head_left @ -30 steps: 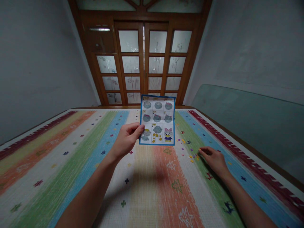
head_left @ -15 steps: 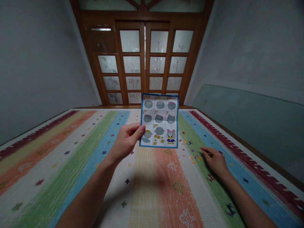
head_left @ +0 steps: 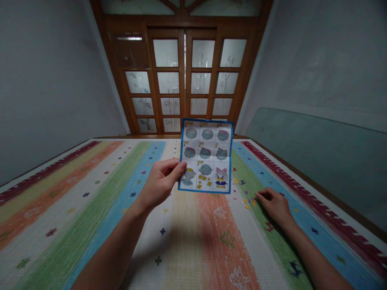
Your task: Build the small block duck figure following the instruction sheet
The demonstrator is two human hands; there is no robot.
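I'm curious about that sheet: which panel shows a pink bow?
The bottom-right panel, its figure wearing blue below the bow; the other eight show greyish rounded shapes.

The left hand (head_left: 165, 179) held a blue-bordered sheet (head_left: 207, 156) nearly upright by its left edge, thumb in front; the sheet showed a grid of printed pictures, with a pink-bowed figure (head_left: 221, 178) at lower right; the right hand (head_left: 273, 206), thumb and fingertips drawn together, was low by the striped cloth (head_left: 184, 241), just beside scattered small yellow and purple pieces (head_left: 245, 201); whether it pinched one was unclear; beyond stood wooden doors (head_left: 188, 95) with glass panes.
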